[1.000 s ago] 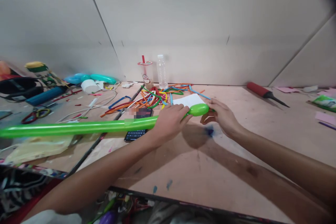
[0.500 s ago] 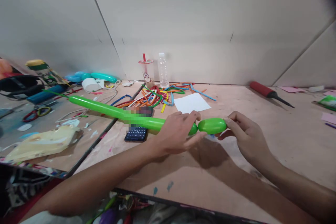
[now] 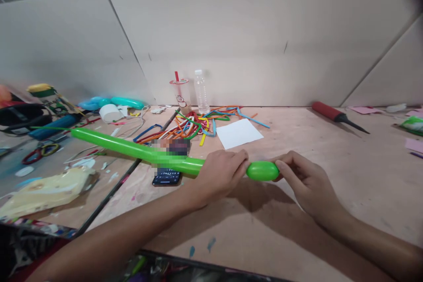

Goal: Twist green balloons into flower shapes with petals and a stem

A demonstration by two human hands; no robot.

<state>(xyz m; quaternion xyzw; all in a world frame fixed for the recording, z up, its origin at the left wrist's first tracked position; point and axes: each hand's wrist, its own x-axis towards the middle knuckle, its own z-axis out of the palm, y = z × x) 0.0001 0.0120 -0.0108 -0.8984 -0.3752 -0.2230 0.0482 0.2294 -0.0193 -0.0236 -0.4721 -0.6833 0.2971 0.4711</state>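
A long inflated green balloon (image 3: 125, 146) stretches from the left to the middle, its thin uninflated tail at the far left. My left hand (image 3: 221, 175) is wrapped round it just left of a short round segment (image 3: 262, 170) at its right end; the fingers hide the joint between the two parts. At the outer end of that segment, my right hand (image 3: 307, 185) pinches the tip between thumb and fingers. Behind and below the balloon lies a phone (image 3: 167, 177), partly blurred out.
Loose uninflated balloons (image 3: 188, 127), a white paper (image 3: 239, 133), a lidded cup (image 3: 180, 94) and a clear bottle (image 3: 201, 92) stand or lie behind. A red pump (image 3: 327, 111) is at right. Scissors (image 3: 40, 153) and a yellowish packet (image 3: 49, 189) lie left.
My left hand's fingers have closed round the balloon and now cover the joint that showed before. Both hands and the short segment sit slightly lower in view.
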